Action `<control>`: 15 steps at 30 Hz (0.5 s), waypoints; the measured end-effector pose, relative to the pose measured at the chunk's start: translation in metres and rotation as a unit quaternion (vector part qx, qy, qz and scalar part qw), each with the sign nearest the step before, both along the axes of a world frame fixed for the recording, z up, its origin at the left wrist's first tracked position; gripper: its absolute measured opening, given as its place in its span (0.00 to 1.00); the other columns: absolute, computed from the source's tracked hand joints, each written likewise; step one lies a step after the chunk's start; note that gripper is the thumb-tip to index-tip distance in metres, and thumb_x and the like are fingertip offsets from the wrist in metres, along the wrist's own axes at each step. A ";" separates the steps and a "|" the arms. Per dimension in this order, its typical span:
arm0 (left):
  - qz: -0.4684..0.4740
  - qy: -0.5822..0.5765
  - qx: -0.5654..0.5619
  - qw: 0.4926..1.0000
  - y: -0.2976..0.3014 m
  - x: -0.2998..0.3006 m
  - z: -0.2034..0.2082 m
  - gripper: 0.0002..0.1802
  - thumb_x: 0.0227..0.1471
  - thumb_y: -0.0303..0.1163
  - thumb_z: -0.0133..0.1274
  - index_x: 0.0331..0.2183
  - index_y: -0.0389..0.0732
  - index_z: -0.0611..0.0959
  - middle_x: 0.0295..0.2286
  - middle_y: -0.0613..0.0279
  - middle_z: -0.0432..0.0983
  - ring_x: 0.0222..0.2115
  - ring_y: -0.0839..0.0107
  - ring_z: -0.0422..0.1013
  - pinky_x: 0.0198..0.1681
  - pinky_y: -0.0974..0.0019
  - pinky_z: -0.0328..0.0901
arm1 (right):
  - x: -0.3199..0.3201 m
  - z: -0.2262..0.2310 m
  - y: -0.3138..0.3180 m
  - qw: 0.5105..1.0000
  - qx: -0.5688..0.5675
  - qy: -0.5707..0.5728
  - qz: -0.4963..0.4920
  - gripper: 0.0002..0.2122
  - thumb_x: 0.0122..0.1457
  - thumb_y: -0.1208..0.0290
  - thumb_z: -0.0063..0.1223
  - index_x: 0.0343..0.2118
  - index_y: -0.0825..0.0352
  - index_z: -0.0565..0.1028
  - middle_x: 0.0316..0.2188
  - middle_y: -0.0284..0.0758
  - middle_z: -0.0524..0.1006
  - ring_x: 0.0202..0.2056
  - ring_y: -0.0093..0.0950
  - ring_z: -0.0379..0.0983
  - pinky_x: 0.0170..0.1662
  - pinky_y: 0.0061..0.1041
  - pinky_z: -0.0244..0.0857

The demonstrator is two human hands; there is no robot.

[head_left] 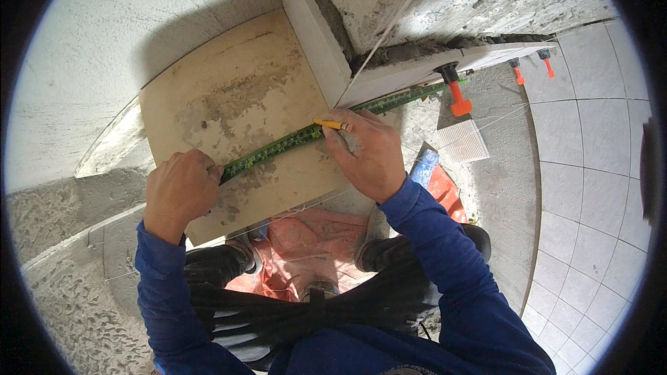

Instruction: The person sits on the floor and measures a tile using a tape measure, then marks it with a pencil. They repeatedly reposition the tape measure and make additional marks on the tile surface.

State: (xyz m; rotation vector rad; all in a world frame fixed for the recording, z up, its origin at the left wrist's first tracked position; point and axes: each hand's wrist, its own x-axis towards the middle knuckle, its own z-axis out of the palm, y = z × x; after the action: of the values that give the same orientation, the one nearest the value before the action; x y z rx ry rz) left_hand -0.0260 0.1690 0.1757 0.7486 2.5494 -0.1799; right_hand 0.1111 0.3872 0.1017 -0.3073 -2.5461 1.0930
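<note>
A green tape measure (272,153) with dark markings lies stretched slantwise over a stained beige board (208,97). Its near-left end runs into my left hand (179,191), whose fingers are closed around it; the case, if it is there, is hidden by the hand. My right hand (369,156) pinches a short yellow pencil (333,125), its tip pointing left just above the tape. That hand rests over the tape beside the lower corner of an upright white tile (316,42). Beyond it, the tape continues right along a second white tile's lower edge.
Orange-handled tile clamps (457,97) jut from the tile edge at the right. A ridged tile piece (464,141) and a blue-and-orange bag (441,184) lie nearby. Thin strings cross the area. Below are my knees and a reddish sheet (313,239); white floor tiles (587,132) stretch along the right.
</note>
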 end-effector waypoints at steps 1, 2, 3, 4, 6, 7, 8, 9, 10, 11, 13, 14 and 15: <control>0.002 -0.001 -0.003 1.000 0.000 0.000 0.000 0.16 0.52 0.39 0.51 0.26 0.37 0.85 0.23 0.45 0.78 0.29 0.48 0.76 0.37 0.52 0.69 | 0.000 0.000 0.000 1.000 0.006 0.002 0.002 0.10 0.52 0.75 0.57 0.39 0.67 0.78 0.34 0.43 0.80 0.36 0.41 0.77 0.39 0.33 0.71; 0.004 -0.004 -0.005 1.000 0.000 0.000 0.000 0.16 0.52 0.39 0.51 0.26 0.37 0.86 0.24 0.45 0.78 0.29 0.48 0.76 0.37 0.52 0.69 | 0.000 0.000 0.000 1.000 -0.001 0.004 0.002 0.10 0.52 0.74 0.56 0.39 0.66 0.78 0.33 0.42 0.79 0.36 0.42 0.76 0.39 0.35 0.70; 0.012 -0.010 -0.009 1.000 0.001 -0.001 0.000 0.16 0.52 0.39 0.51 0.26 0.37 0.86 0.24 0.45 0.78 0.29 0.48 0.76 0.37 0.52 0.69 | 0.000 -0.001 0.000 1.000 -0.008 0.007 0.003 0.11 0.52 0.72 0.56 0.39 0.66 0.77 0.32 0.41 0.79 0.35 0.42 0.75 0.39 0.37 0.69; 0.020 -0.016 -0.014 1.000 0.001 -0.001 0.000 0.16 0.52 0.39 0.51 0.26 0.37 0.86 0.24 0.45 0.78 0.29 0.48 0.76 0.37 0.52 0.69 | 0.000 -0.001 0.000 1.000 -0.015 0.009 0.003 0.11 0.52 0.71 0.55 0.39 0.65 0.76 0.32 0.40 0.79 0.35 0.43 0.73 0.38 0.39 0.68; 0.015 -0.010 -0.007 1.000 0.001 0.000 0.000 0.16 0.52 0.39 0.51 0.26 0.37 0.86 0.24 0.46 0.78 0.29 0.48 0.76 0.37 0.52 0.69 | 0.000 -0.001 -0.001 1.000 -0.012 0.008 -0.001 0.11 0.52 0.71 0.55 0.39 0.65 0.76 0.32 0.40 0.79 0.35 0.43 0.73 0.39 0.39 0.68; 0.020 -0.011 -0.004 1.000 0.001 0.000 0.000 0.16 0.52 0.39 0.51 0.26 0.37 0.86 0.24 0.46 0.78 0.29 0.48 0.76 0.36 0.52 0.69 | 0.000 -0.002 -0.001 1.000 -0.011 0.008 -0.002 0.11 0.52 0.71 0.55 0.39 0.65 0.76 0.32 0.41 0.79 0.35 0.43 0.73 0.39 0.39 0.68; 0.015 -0.011 -0.006 1.000 0.001 0.000 0.000 0.16 0.52 0.39 0.51 0.26 0.37 0.86 0.24 0.46 0.78 0.29 0.48 0.76 0.36 0.51 0.69 | 0.000 -0.002 0.000 1.000 -0.010 0.005 -0.002 0.11 0.52 0.71 0.55 0.39 0.65 0.76 0.32 0.41 0.79 0.35 0.43 0.73 0.39 0.39 0.68; 0.018 -0.014 -0.009 1.000 0.002 -0.001 0.000 0.16 0.52 0.39 0.51 0.26 0.37 0.86 0.23 0.45 0.78 0.29 0.48 0.76 0.36 0.51 0.69 | 0.000 -0.002 0.000 1.000 -0.009 0.001 -0.001 0.11 0.52 0.71 0.54 0.39 0.65 0.76 0.32 0.41 0.79 0.35 0.43 0.73 0.39 0.39 0.68; 0.029 -0.020 -0.015 0.999 0.002 -0.001 0.000 0.16 0.52 0.39 0.51 0.26 0.38 0.86 0.23 0.45 0.78 0.29 0.48 0.76 0.36 0.51 0.69 | 0.000 -0.002 0.000 1.000 -0.008 -0.001 0.000 0.11 0.52 0.71 0.54 0.39 0.65 0.76 0.32 0.41 0.79 0.35 0.43 0.73 0.39 0.39 0.68; 0.022 -0.015 -0.013 1.000 0.002 -0.001 0.000 0.16 0.52 0.39 0.51 0.26 0.38 0.86 0.23 0.45 0.78 0.29 0.47 0.76 0.36 0.51 0.69 | 0.000 -0.002 0.000 1.000 -0.010 0.001 -0.001 0.11 0.52 0.71 0.54 0.39 0.65 0.76 0.32 0.41 0.79 0.35 0.43 0.73 0.39 0.39 0.68; 0.027 -0.013 -0.012 0.999 0.002 0.000 0.000 0.16 0.52 0.40 0.51 0.27 0.38 0.86 0.23 0.44 0.78 0.29 0.47 0.76 0.36 0.51 0.69 | 0.000 -0.003 0.000 1.000 -0.015 0.006 -0.003 0.11 0.52 0.71 0.55 0.39 0.64 0.76 0.32 0.40 0.79 0.35 0.43 0.73 0.39 0.40 0.68; 0.022 -0.010 -0.012 1.000 0.001 0.000 0.000 0.16 0.52 0.40 0.52 0.27 0.38 0.86 0.23 0.44 0.78 0.29 0.47 0.76 0.36 0.51 0.69 | 0.000 -0.003 0.000 1.000 -0.014 0.009 -0.002 0.11 0.52 0.71 0.55 0.39 0.64 0.76 0.32 0.40 0.79 0.35 0.43 0.73 0.38 0.40 0.68; 0.022 -0.009 -0.010 1.000 0.001 0.000 0.001 0.16 0.52 0.40 0.52 0.27 0.38 0.86 0.24 0.44 0.78 0.29 0.47 0.76 0.36 0.51 0.69 | 0.000 -0.003 0.000 1.000 -0.014 0.013 -0.001 0.11 0.52 0.71 0.55 0.39 0.64 0.76 0.31 0.40 0.79 0.35 0.43 0.74 0.38 0.40 0.68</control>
State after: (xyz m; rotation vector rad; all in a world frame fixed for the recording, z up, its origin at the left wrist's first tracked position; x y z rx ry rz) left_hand -0.0260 0.1703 0.1762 0.6842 2.5406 -0.1834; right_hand 0.1108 0.3870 0.0985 -0.3013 -2.5083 1.1257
